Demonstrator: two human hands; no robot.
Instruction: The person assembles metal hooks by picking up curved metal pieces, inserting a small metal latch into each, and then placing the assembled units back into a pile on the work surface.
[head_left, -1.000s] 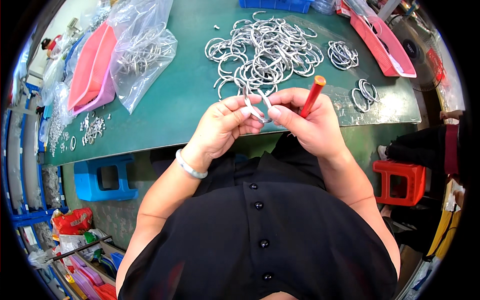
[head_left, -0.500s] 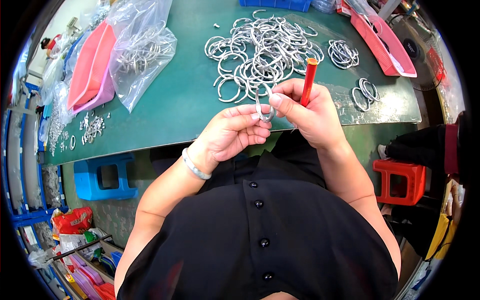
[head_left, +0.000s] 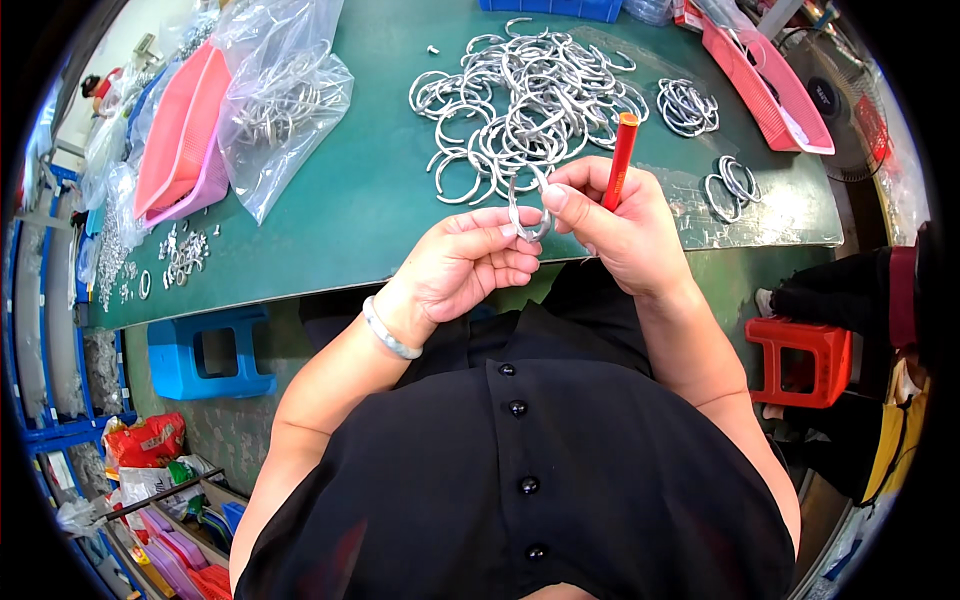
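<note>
Silver bangle [head_left: 515,212] is sitting between the two hands, held over the near edge of the green table [head_left: 370,220], its curve dipping toward the wearer. Left hand [head_left: 465,262] is clamping the bangle's left side between thumb and index finger, other fingers curling loosely below. Right hand [head_left: 625,228] is pinching the right side between thumb and forefinger; exact contact there is too small to tell. Same hand is also carrying a red stick [head_left: 621,160], which is standing up just right of the pinch, apart from the bangle. Big bangle pile [head_left: 545,100] is lying just beyond the grip. Smaller stack [head_left: 687,108] is resting farther out and right, with a few loose bangles [head_left: 735,188] lying nearer, right of the right hand. Clear bag [head_left: 290,120] with more bangles is lying beyond and left of the grip, next to pink baskets [head_left: 180,140]. Small metal bits [head_left: 185,262] are lying well left of the left hand. Pale bracelet [head_left: 388,332] is circling the left wrist.
</note>
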